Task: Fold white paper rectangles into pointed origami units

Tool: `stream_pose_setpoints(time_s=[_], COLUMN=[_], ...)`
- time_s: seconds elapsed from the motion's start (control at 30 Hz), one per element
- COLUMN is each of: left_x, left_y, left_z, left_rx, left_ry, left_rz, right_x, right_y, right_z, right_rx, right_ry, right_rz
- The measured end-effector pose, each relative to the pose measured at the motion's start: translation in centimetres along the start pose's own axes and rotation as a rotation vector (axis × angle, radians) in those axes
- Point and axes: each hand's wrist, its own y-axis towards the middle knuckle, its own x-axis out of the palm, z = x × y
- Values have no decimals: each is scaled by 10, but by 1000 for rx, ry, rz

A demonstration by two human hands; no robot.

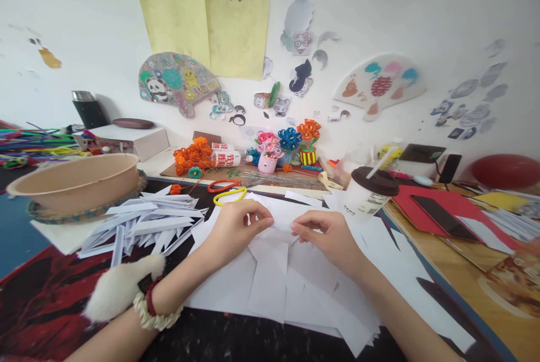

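A cluttered desk [215, 336] stands against a white wall [379, 1] hung with yellow drawings [238, 30] and painted fans [171, 83].
Loose white sheets [270, 289] cover the middle; folded paper strips [156, 221] lie heaped at left near a beige basin [80, 182], and a lidded cup [369, 193] stands at right. Above the sheets, the left hand [242, 227] and right hand [327, 232] each have their fingers drawn to a pinch, grasping a white paper piece [282, 219] between them; its outline blends into the sheets beneath.
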Motion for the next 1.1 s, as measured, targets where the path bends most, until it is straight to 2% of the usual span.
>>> stream_pose_setpoints(time_s=[0.13,0.47,0.7,1.1], left_x=[1,-1,-5,-5], left_y=[0,2,3,3], left_z=[1,-2,-1,-2], left_rx=[-2,-25,-63,-75], left_ry=[5,17,34,38], left_rz=[-2,42,110,88], right_x=[1,1,-5,-6], right_y=[1,3,6,7], right_z=[0,3,7,5], right_rx=[39,35,123,118], right_ry=[-22,-41,34,57], right_rz=[47,81,160,183])
